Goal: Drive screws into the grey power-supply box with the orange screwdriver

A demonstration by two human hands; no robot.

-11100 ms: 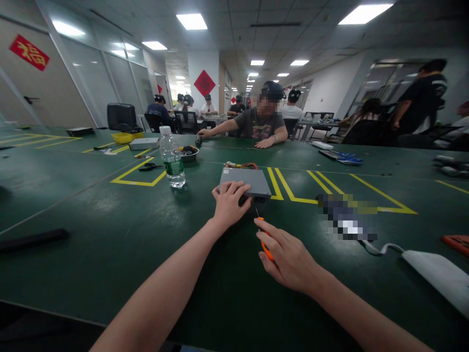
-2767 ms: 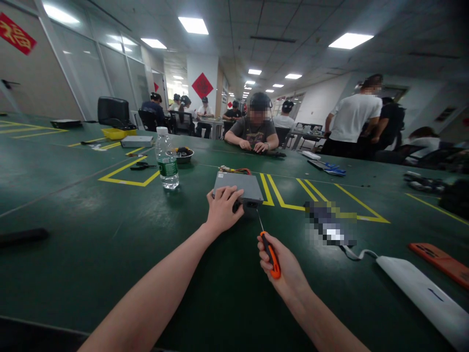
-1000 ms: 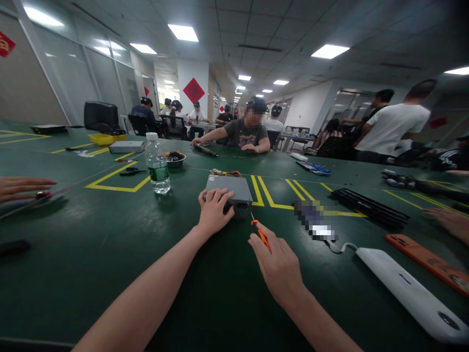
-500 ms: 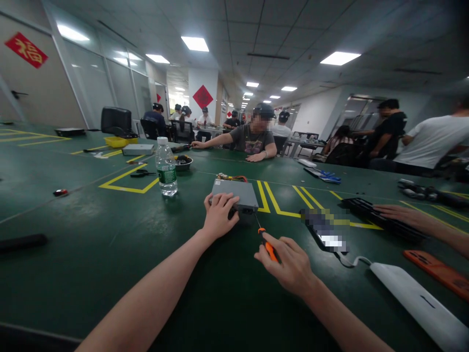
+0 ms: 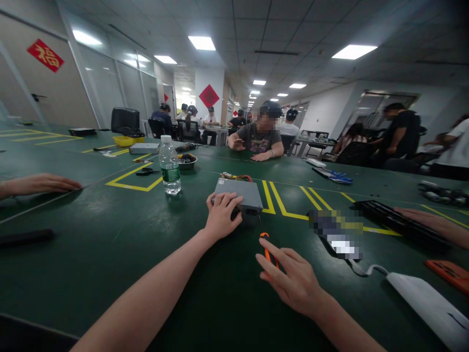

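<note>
At the far left of the green table point(image 5: 120, 274), another person's hand point(image 5: 44, 184) lies palm down, its arm cut off by the edge. A long black bar point(image 5: 25, 238) sits nearer, cut off too. Next stands a clear water bottle point(image 5: 170, 171) with a green label, and a metal bowl point(image 5: 189, 166) is partly hidden behind it.

In the middle is the gray box point(image 5: 242, 190). The left hand point(image 5: 223, 215) is on its left part, fingers spread over the top and thumb bent at the near side, so that corner is covered. The box looks longest from left to right, with its right end a bit nearer. Its socket side faces near, and colored wires point(image 5: 238, 177) poke out at the far side.

Just right and nearer is the orange screwdriver point(image 5: 266, 254). Its long way runs far and near, leaning a little left at the far end. The thin tip points at the box's near right corner; I cannot tell if they touch. The right hand point(image 5: 293, 281) is at the handle with long, parted fingers, which hide much of it. I cannot tell how tightly it pinches.

Farther right, a phone point(image 5: 335, 239) is blurred over.
</note>
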